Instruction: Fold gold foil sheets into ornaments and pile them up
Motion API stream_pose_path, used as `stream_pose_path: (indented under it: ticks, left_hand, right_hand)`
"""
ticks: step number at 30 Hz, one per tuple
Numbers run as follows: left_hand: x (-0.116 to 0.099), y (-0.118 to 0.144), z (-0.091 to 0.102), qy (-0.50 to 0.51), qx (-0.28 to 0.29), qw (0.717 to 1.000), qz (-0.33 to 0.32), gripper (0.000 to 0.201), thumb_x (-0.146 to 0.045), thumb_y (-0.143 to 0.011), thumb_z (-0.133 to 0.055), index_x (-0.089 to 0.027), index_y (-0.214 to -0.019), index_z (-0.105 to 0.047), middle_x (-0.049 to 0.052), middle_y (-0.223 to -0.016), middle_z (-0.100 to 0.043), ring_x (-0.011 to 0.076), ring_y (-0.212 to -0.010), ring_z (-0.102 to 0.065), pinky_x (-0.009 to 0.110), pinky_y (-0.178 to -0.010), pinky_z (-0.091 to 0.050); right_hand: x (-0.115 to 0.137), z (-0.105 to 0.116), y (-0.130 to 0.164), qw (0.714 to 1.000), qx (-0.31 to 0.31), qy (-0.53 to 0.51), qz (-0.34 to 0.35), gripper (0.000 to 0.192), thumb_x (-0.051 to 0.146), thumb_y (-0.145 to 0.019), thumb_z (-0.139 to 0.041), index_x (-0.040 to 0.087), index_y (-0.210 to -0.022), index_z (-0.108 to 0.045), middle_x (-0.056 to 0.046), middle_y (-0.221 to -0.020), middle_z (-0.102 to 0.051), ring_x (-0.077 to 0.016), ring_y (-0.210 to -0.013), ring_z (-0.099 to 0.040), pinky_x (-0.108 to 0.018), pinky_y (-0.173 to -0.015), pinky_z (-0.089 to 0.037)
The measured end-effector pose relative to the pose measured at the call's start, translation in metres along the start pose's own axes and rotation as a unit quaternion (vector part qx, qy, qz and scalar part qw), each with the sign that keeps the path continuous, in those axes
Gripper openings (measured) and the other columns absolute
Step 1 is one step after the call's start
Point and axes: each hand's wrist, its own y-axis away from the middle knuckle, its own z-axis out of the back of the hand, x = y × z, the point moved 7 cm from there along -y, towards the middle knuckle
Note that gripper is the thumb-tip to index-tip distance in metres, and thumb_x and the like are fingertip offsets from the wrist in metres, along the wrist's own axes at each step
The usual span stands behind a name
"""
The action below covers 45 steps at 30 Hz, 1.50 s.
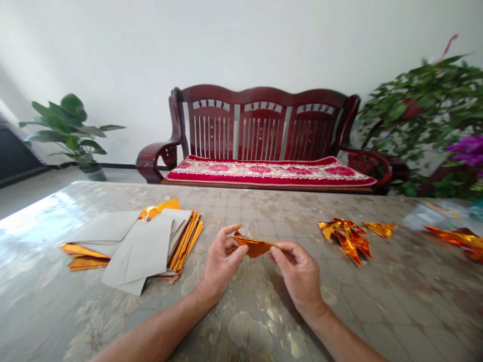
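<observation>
A folded piece of gold foil paper [253, 247] is pinched between both hands above the table [396, 301].

The left hand [222, 259] and right hand [296, 269] are closed on its opposite ends. A fanned stack of flat sheets [139, 246], grey-backed and shiny gold, lies left of the grip; crisp folded foil pieces [349, 236] are seen to its right, on the glossy patterned surface.

Both forearms rose from the lower frame edge, left hand [222, 257] and right hand [298, 269] near together at centre, fingertips pinched.
</observation>
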Motion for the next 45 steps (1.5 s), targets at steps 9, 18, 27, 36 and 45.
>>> stream_pose_path:
  ticks: [9,18,27,36,45]
  left_hand:
    - [-0.006,0.001,0.010,-0.108,0.012,0.988,-0.108,0.053,-0.025,-0.088,-0.062,-0.019,-0.138,-0.047,-0.004,-0.075,-0.062,0.0115,-0.073,-0.058,0.024,-0.075,-0.044]
    - [0.005,-0.011,0.016,-0.098,0.026,0.994,-0.048,0.026,-0.026,-0.079,-0.066,-0.017,-0.104,-0.066,-0.002,-0.073,-0.067,0.0127,-0.069,-0.061,0.023,-0.068,-0.046]
    - [0.010,-0.013,0.018,-0.131,0.003,0.991,-0.001,0.020,-0.035,-0.077,-0.064,-0.018,-0.071,-0.058,-0.004,-0.060,-0.059,0.0108,-0.056,-0.053,0.021,-0.055,-0.042]
    - [-0.006,-0.007,0.009,-0.044,0.029,0.998,-0.020,0.027,-0.030,-0.072,-0.066,-0.020,-0.063,-0.044,0.001,-0.073,-0.066,0.0141,-0.070,-0.059,0.023,-0.066,-0.045]
    - [-0.003,-0.007,0.006,-0.009,0.010,1.000,-0.024,0.029,-0.033,-0.076,-0.066,-0.020,-0.066,-0.043,-0.006,-0.060,-0.047,0.0087,-0.057,-0.043,0.020,-0.058,-0.037]
  right_hand:
    - [-0.005,-0.007,0.001,0.995,0.075,0.060,-0.018,0.021,0.039,-0.083,-0.065,0.019,-0.075,-0.066,0.000,-0.064,-0.064,-0.0153,-0.060,-0.059,-0.025,-0.059,-0.046]
    - [-0.014,-0.015,0.002,0.981,0.171,0.081,-0.046,0.026,0.039,-0.086,-0.058,0.019,-0.069,-0.061,0.003,-0.062,-0.052,-0.0126,-0.060,-0.047,-0.023,-0.056,-0.035]
    - [-0.010,-0.011,-0.002,0.974,0.167,0.152,-0.007,0.029,0.041,-0.092,-0.050,0.021,-0.072,-0.055,0.004,-0.063,-0.049,-0.0134,-0.063,-0.048,-0.023,-0.059,-0.035]
    - [-0.002,-0.017,0.002,0.962,0.218,0.167,0.003,0.033,0.041,-0.095,-0.046,0.021,-0.068,-0.051,0.004,-0.061,-0.052,-0.0135,-0.062,-0.050,-0.023,-0.058,-0.036]
    - [0.010,-0.016,0.001,0.970,0.161,0.138,0.115,0.021,0.029,-0.095,-0.053,0.023,-0.108,-0.068,-0.004,-0.100,-0.071,-0.0174,-0.092,-0.065,-0.027,-0.084,-0.049]
